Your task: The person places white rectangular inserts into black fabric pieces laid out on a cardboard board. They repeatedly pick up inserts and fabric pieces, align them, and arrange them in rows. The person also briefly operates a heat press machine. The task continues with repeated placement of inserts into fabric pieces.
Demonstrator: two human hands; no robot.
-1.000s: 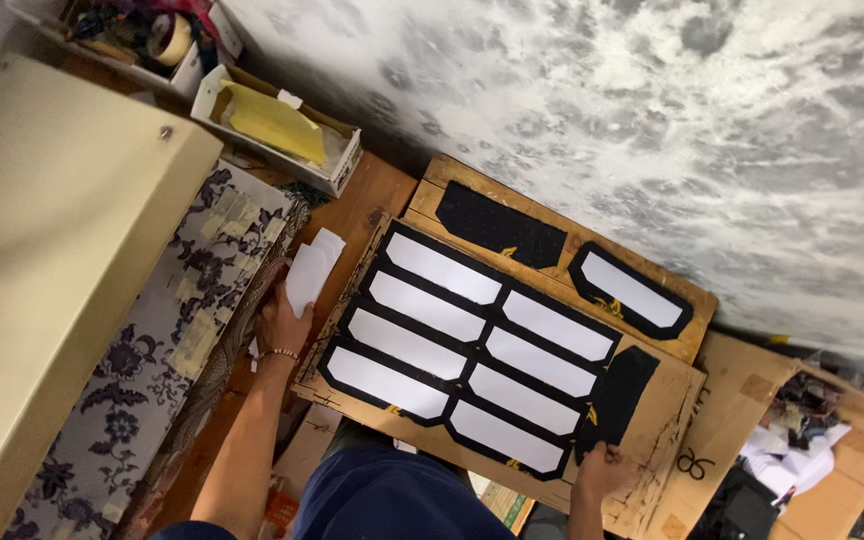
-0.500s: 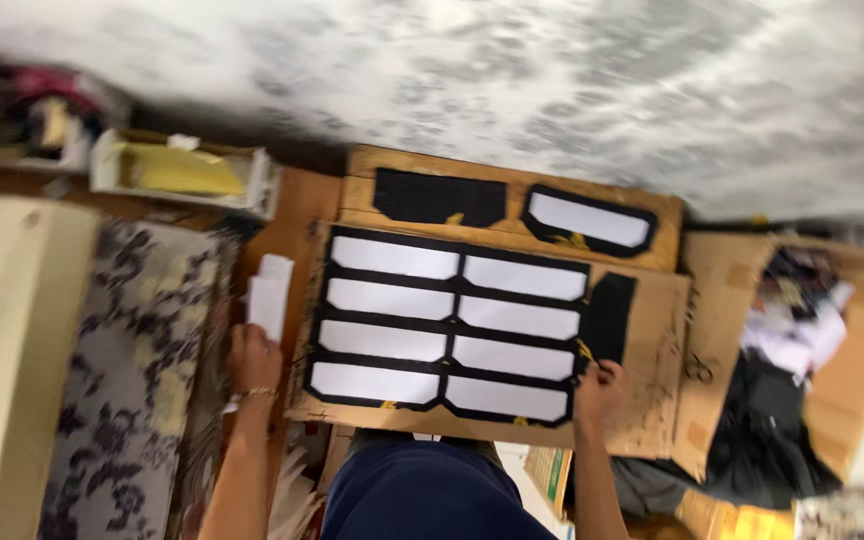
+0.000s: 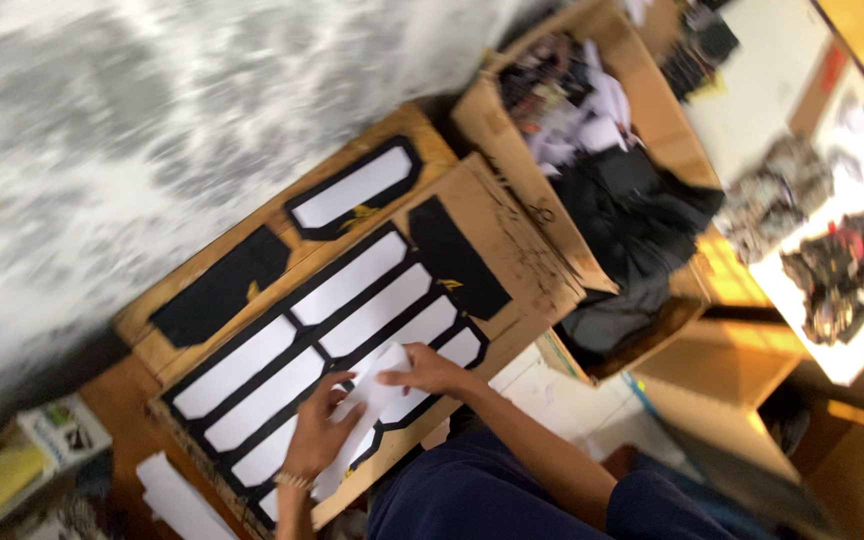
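Both your hands, left hand (image 3: 317, 440) and right hand (image 3: 430, 370), pinch one white paper strip (image 3: 370, 400) between closed fingers, just above the black-framed white panels (image 3: 322, 345) lying on the cardboard sheet (image 3: 512, 255).

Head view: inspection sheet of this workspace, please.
Surface: cardboard board tilted in frame, lying over a second board.
Job's things: black sheet with rows of white panels; white strip held over it.
Clutter: cardboard box stuffed with black and white scraps; loose black pieces on the board; white strips lower left.
Hands: left hand and right hand both on the white strip.
Cables: nothing seen.
Surroundings: mottled grey wall, blurred; table with dark items at right.
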